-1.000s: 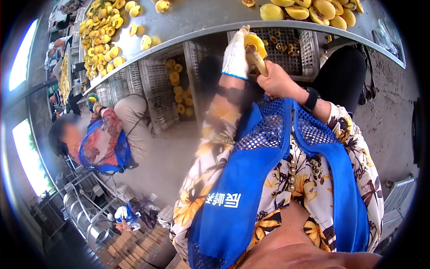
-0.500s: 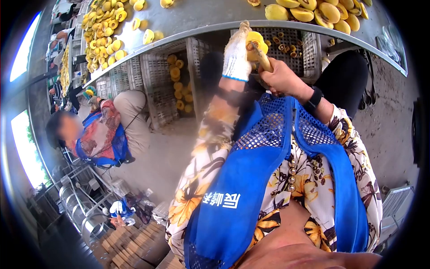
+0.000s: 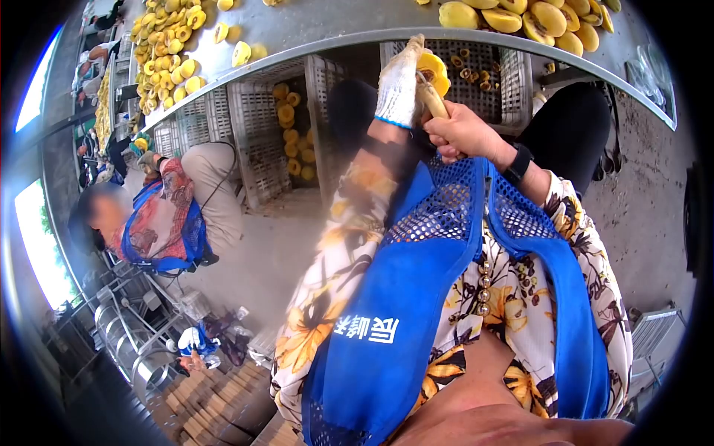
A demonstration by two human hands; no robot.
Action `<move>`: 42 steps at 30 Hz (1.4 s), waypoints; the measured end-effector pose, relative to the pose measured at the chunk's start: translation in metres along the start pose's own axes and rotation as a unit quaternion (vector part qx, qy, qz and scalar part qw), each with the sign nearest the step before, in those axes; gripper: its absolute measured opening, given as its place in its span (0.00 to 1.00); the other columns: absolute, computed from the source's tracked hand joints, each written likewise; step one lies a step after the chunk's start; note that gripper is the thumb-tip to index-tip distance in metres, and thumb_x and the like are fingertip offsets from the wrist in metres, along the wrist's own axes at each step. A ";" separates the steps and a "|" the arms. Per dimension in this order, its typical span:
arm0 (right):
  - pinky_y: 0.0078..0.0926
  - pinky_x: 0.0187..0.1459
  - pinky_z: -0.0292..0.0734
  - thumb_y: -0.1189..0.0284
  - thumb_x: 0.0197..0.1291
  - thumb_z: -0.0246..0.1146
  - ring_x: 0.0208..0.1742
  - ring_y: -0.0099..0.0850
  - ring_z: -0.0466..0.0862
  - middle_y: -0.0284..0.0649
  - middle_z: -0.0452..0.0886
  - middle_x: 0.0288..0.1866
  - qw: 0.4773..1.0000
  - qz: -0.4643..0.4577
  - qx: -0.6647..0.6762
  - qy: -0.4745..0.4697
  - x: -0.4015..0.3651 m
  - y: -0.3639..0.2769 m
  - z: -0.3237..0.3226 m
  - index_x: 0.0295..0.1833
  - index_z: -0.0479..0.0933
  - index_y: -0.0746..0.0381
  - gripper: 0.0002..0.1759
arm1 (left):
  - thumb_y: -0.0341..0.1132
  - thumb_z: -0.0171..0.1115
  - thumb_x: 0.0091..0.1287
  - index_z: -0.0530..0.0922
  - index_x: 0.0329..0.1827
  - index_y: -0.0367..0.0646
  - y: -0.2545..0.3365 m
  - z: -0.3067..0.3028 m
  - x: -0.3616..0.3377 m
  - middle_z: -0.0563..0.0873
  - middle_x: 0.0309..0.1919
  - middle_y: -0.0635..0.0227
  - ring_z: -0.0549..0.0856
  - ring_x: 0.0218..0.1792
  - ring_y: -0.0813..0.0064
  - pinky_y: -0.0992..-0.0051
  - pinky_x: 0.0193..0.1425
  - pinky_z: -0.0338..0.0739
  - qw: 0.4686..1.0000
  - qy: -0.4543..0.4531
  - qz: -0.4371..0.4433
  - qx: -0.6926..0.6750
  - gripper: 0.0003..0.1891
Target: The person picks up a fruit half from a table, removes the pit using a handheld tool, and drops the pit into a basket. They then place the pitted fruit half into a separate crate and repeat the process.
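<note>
My left hand, in a white knit glove with a blue hem, is closed around a yellow peach half just below the table edge. A wooden-handled pitting tool is gripped in my bare right hand. Its metal end meets the cut face of the fruit, though the tip is partly hidden. Beneath both hands stands a plastic crate with several dark-centred pit pieces in it.
On the metal table, yellow peach halves lie piled at left and right. Another crate holds peach halves. A co-worker in a blue vest sits at left. Stacked cardboard lies behind.
The peach half has turned in my left hand and the tool's handle has shifted slightly down and left with my right hand. The view has shifted a little; the co-worker's arms have moved slightly.
</note>
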State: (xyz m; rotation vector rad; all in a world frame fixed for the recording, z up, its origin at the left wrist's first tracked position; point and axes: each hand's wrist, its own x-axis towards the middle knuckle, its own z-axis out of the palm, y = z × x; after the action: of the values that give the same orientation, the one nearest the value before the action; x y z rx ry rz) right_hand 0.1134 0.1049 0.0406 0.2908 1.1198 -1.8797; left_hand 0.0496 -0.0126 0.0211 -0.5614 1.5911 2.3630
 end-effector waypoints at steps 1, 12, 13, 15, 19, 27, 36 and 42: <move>0.17 0.14 0.60 0.76 0.61 0.53 0.12 0.15 0.59 0.28 0.62 0.20 1.000 -0.005 -0.003 0.003 0.000 -0.001 0.000 0.43 0.64 0.60 0.07 | 0.50 0.66 0.59 0.78 0.30 0.42 -0.001 -0.001 0.001 0.80 0.19 0.63 0.79 0.17 0.70 0.72 0.18 0.74 0.999 0.009 -0.041 -0.035 0.18; 0.17 0.12 0.59 0.76 0.61 0.56 0.10 0.16 0.60 0.29 0.64 0.17 0.988 -0.134 0.034 -0.067 -0.002 0.000 0.004 0.44 0.66 0.62 0.07 | 0.67 0.48 0.62 0.74 0.36 0.43 0.005 -0.019 0.017 0.82 0.28 0.58 0.81 0.26 0.56 0.60 0.25 0.76 0.956 0.094 -0.194 -0.201 0.30; 0.16 0.12 0.59 0.75 0.61 0.56 0.10 0.16 0.60 0.29 0.64 0.17 0.990 -0.133 0.012 -0.034 0.001 0.001 0.001 0.44 0.67 0.62 0.07 | 0.66 0.47 0.62 0.74 0.37 0.45 0.011 -0.030 0.012 0.81 0.27 0.60 0.81 0.26 0.58 0.63 0.23 0.75 0.949 0.146 -0.200 -0.194 0.29; 0.16 0.12 0.58 0.75 0.61 0.56 0.10 0.16 0.60 0.29 0.65 0.17 0.989 -0.138 -0.030 0.038 0.010 0.008 -0.017 0.44 0.67 0.63 0.07 | 0.64 0.49 0.63 0.72 0.42 0.45 0.033 -0.059 -0.002 0.79 0.26 0.62 0.82 0.24 0.62 0.68 0.18 0.73 0.983 0.132 -0.015 -0.124 0.28; 0.19 0.15 0.64 0.68 0.55 0.61 0.13 0.21 0.70 0.34 0.72 0.18 0.947 -0.086 -0.280 0.135 0.023 0.021 -0.052 0.37 0.70 0.66 0.13 | 0.57 0.57 0.63 0.81 0.38 0.41 0.073 -0.168 -0.006 0.84 0.28 0.62 0.84 0.30 0.67 0.70 0.29 0.79 0.913 0.341 0.092 0.204 0.24; 0.17 0.16 0.63 0.69 0.58 0.61 0.17 0.17 0.70 0.31 0.72 0.21 0.935 -0.217 -0.212 0.185 0.021 0.010 -0.046 0.38 0.72 0.63 0.09 | 0.52 0.56 0.63 0.79 0.45 0.48 0.084 0.000 0.063 0.85 0.33 0.54 0.84 0.37 0.53 0.59 0.38 0.78 0.643 0.082 0.447 0.616 0.19; 0.18 0.21 0.67 0.68 0.59 0.60 0.19 0.18 0.71 0.31 0.74 0.22 0.878 -0.286 -0.155 0.350 -0.024 -0.011 -0.069 0.42 0.73 0.63 0.10 | 0.44 0.65 0.52 0.81 0.49 0.43 0.033 0.085 0.188 0.84 0.45 0.54 0.84 0.43 0.58 0.67 0.48 0.78 0.647 -0.140 0.259 0.704 0.22; 0.23 0.28 0.75 0.63 0.57 0.64 0.25 0.24 0.80 0.40 0.81 0.27 0.830 -0.325 -0.230 0.391 -0.012 -0.051 -0.064 0.45 0.73 0.67 0.19 | 0.31 0.61 0.56 0.79 0.52 0.38 0.073 0.058 0.071 0.85 0.39 0.64 0.82 0.41 0.75 0.78 0.47 0.75 0.863 -0.028 0.213 0.458 0.19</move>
State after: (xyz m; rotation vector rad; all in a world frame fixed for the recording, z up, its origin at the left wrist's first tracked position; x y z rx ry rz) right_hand 0.0649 0.1719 0.0418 0.4577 2.4402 -2.0003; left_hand -0.0539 0.0116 0.0701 0.0852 2.6970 1.4734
